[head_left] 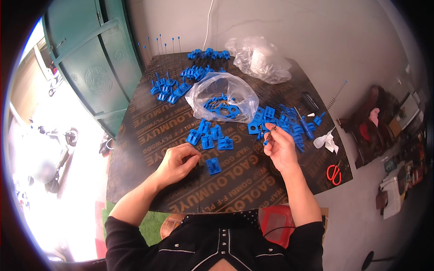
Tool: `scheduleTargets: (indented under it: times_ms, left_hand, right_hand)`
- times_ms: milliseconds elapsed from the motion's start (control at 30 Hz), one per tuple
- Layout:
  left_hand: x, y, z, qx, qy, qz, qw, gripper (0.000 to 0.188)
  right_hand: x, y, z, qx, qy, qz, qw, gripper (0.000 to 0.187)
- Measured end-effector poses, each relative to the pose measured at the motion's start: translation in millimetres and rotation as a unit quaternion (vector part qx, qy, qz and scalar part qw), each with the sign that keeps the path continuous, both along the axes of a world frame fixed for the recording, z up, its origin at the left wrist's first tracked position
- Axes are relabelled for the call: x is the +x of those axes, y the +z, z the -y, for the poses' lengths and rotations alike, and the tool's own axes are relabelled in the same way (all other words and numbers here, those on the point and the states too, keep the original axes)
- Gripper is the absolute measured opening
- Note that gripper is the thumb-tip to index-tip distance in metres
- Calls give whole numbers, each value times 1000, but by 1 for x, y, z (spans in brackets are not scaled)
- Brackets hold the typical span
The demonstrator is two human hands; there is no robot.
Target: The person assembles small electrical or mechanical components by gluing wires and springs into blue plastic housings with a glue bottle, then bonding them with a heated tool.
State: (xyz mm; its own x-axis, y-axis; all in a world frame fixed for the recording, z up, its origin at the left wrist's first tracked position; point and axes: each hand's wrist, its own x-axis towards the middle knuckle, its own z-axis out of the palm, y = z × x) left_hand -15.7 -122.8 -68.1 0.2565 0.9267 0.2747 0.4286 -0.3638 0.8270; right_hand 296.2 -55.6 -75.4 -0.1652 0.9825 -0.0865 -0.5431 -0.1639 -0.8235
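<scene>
The desk (149,162) carries all parts. An open clear plastic bag (246,88) of loose blue parts stands mid-desk; a bulky clear plastic bag (264,63) lies beyond it. Far left, blue pieces with dark springs (182,89) form a group, apparently completed assemblies. The left hand (177,163) is closed to a pinch, apparently on a slim metallic piece (200,160), too small to identify. The right hand (280,147) is partly curled, thumb and fingers gripping a dark coil spring. A cluster of blue brackets (217,132), seemingly awaiting springs, lies beyond the left hand. One blue bracket (213,165), apparently the current unit and not yet fitted, lies between the hands, just right of the left. The dark coil spring (271,134) is apart from it.
</scene>
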Motion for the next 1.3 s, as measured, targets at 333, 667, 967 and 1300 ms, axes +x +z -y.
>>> scheduleTargets:
  times_ms: [333,667,967,1300]
  left_hand:
    - [0,1,2,-13,-4,3,1000,9]
    - [1,1,2,-14,-3,-1,1000,10]
    - [1,0,1,-7,2,12,1000,10]
    - [1,-1,0,-5,7,-1,1000,11]
  right_hand:
    - [-3,0,1,6,9,2,1000,26]
    - [-3,0,2,7,13,-8,1000,24]
    - [-3,-2,0,6,12,-7,1000,24]
    - [-2,-3,2,10,24,9,1000,29]
